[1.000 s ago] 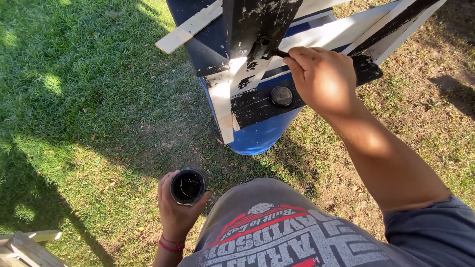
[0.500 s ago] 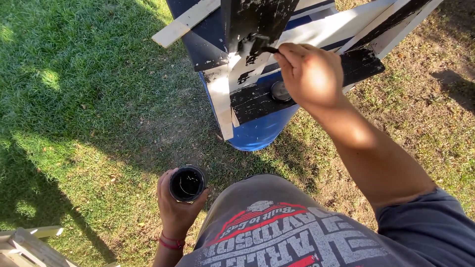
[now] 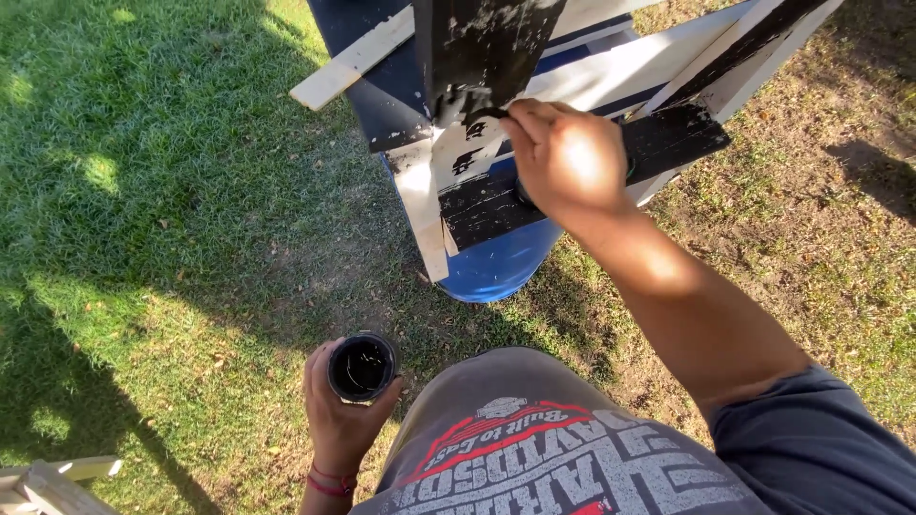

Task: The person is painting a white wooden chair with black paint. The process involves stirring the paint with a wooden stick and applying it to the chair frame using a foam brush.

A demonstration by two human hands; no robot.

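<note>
Lying at the bottom left corner on the grass [image 3: 172, 219], a few pale wooden slats [image 3: 52, 482]. Gripped low in the left hand [image 3: 339, 420], fingers wrapped round its side, a small round can [image 3: 362, 366] with black paint inside, held upright above the lawn, well apart from the work. Further right and higher, propped on a blue barrel [image 3: 501, 267], a wooden frame [image 3: 563, 86] of white boards, partly coated black. Closed tight in the right hand [image 3: 568, 157], a dark brush [image 3: 468, 107], only partly visible past the fingers, bristles pressed on a white board beside a black-painted plank. Stretching down to the lower right, a bare forearm and blue sleeve.
</note>
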